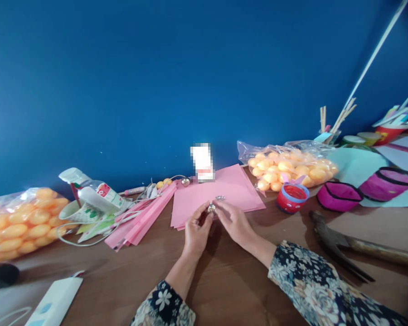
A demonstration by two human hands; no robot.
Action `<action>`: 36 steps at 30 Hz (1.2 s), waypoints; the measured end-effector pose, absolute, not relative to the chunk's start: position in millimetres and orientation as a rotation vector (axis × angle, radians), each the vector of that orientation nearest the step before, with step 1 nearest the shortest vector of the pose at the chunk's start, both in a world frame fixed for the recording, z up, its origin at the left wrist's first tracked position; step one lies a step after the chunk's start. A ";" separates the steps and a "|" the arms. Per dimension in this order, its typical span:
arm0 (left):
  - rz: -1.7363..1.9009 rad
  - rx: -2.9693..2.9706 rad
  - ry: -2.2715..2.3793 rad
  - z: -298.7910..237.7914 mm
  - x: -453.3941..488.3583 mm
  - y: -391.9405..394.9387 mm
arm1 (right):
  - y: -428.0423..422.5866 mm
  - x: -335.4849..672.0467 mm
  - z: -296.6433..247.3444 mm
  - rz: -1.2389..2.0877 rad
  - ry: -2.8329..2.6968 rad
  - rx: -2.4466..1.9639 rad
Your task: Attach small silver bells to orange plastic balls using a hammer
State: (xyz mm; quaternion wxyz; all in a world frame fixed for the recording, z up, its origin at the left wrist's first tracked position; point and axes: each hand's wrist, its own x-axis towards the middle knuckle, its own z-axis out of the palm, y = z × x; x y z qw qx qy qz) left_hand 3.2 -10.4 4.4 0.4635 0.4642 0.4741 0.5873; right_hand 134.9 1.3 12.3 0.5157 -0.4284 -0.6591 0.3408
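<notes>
My left hand [196, 228] and my right hand [234, 220] meet over the near edge of a stack of pink paper sheets [221, 192] on the brown wooden table [231, 280]. Both pinch a small shiny metal bell [211, 208] between their fingertips. A second small silver bell [220, 198] lies on the pink paper just beyond my fingers. Another one [185, 181] sits at the far left corner of the sheets. Both my sleeves are dark with a flower print.
Clear bags of orange balls lie at far left [20, 224] and back right [292, 167]. Pink paper strips [143, 219], a white bottle [95, 194], a red cup [292, 198], magenta cups [340, 196], a hammer [340, 246] and a white bag [52, 303] surround my hands.
</notes>
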 end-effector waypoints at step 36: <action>1.441 1.211 1.216 5.7 3.4 -11.1 | -3.7 133.1 16.1 0.712 -1.659 -1.069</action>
